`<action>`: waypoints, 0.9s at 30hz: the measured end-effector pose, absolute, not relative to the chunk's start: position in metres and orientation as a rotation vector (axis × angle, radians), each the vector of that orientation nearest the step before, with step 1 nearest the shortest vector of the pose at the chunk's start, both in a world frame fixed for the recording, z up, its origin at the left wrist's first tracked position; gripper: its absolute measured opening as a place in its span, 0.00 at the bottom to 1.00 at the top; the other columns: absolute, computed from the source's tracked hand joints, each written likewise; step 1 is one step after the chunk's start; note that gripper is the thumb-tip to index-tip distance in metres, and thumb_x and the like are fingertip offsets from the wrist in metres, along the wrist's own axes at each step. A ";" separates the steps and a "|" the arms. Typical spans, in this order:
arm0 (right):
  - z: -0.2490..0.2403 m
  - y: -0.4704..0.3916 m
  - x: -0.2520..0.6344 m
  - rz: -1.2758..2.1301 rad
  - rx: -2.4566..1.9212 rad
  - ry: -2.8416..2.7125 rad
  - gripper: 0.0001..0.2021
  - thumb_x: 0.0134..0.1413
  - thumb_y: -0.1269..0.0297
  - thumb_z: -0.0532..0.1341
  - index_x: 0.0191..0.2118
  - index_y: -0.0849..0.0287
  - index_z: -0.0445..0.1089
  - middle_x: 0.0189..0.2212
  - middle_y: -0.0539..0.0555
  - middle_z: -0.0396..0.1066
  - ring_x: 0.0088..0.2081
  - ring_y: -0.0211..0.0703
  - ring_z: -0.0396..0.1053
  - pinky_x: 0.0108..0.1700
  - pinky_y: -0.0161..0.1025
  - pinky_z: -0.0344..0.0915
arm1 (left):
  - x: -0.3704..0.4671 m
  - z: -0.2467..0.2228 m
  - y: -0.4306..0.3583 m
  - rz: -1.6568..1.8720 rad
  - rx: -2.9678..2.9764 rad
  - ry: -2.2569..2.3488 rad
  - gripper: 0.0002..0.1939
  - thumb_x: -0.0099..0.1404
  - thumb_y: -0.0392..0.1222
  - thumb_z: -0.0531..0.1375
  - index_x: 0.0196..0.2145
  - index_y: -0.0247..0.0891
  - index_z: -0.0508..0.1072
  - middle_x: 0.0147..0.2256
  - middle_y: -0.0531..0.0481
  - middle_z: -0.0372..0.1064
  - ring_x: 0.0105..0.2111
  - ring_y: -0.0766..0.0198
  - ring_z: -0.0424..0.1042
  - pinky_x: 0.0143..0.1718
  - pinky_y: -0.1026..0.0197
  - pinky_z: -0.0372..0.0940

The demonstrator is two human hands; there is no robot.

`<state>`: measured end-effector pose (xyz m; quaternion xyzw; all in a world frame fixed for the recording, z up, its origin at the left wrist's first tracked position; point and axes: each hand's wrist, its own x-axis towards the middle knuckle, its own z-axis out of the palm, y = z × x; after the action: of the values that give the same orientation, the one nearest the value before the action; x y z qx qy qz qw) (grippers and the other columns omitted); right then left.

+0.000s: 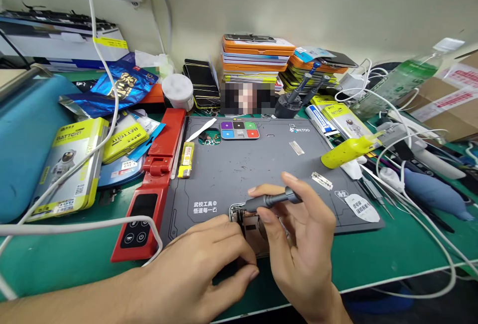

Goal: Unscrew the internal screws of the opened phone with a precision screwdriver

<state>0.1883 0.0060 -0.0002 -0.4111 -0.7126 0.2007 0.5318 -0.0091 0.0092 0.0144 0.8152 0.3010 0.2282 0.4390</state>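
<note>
My right hand (306, 234) holds a dark grey screwdriver (267, 201) between thumb and fingers, its tip pointing left at the top end of an opened phone (256, 237). Curled over the phone's left side is my left hand (209, 264), its fingers touching the edge and its thumb bent inward. Both hands partly cover the phone, which lies at the front edge of a grey work mat (246, 164). The screwdriver's tip is too small to make out against the metal parts.
A red device (140, 224) borders the mat on the left. Razor blades (321, 180), a yellow bottle (347, 151) and a yellow-wrapped battery (185, 160) lie around it. White cables (429, 229) cross the right side. Boxes (257, 55) are stacked behind.
</note>
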 end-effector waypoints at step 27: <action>0.022 -0.007 0.189 0.624 -0.942 -1.295 0.23 0.73 0.72 0.60 0.68 0.47 0.65 0.40 0.52 0.80 0.41 0.44 0.78 0.44 0.43 0.81 | -0.006 0.023 0.016 0.673 1.400 1.022 0.11 0.74 0.50 0.66 0.38 0.43 0.85 0.32 0.52 0.79 0.32 0.62 0.75 0.37 0.62 0.66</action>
<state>0.1892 -0.0070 0.0222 -0.4150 -0.5709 0.2752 0.6528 -0.0059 0.0164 0.0227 0.6034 0.4404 0.2901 0.5982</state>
